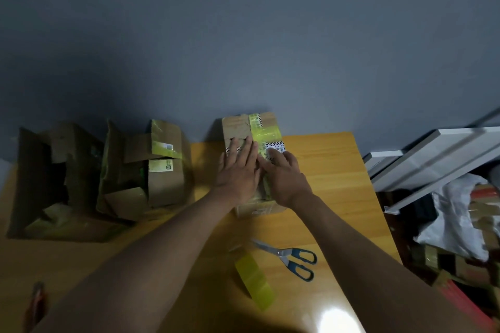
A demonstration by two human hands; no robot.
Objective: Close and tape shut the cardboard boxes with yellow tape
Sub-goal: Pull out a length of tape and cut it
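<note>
At the frame's centre, a closed cardboard box (253, 162) is sitting on a glossy yellow wooden table (332, 178), crossed by shiny yellow tape (266, 134); its white label's (276, 149) print is too blurred to read. The left hand (238, 170) and right hand (282, 174) are both pressing flat on it, fingers straight. Scissors (290, 258) and a tape strip (255, 282) are lying lower down; two open boxes (102, 173) are standing left, against a grey wall (243, 35).

A plain grey-blue wall (243, 35) fills the upper frame, dim and shadowed at left, above a yellow wooden table (330, 170) with a bright glare at bottom centre, while white boards (438, 154) lean over clutter at the right edge.
</note>
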